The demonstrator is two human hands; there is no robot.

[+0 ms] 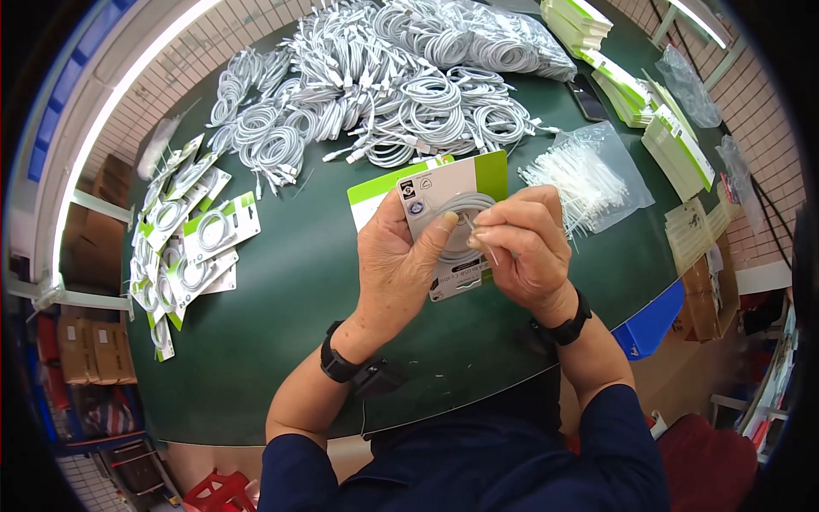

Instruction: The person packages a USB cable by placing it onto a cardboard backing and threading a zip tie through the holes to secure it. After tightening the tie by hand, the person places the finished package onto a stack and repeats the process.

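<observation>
Head view: left hand (394, 256) is gripping a green-and-white backing card (452, 218) above the bench's near middle, thumb pressing a coiled white cable (461, 224) onto it. Right hand (520, 247) is pinching its fingers together on a thin tie at the coil. Looks mid-batch: finished carded cables (192, 247) are lying along the left edge, while a large heap of loose coils (384, 85) is waiting at the far side, tie bag (589, 175) beside it.

Backing card (467, 183) (coiled cable (456, 224)) in hands
</observation>
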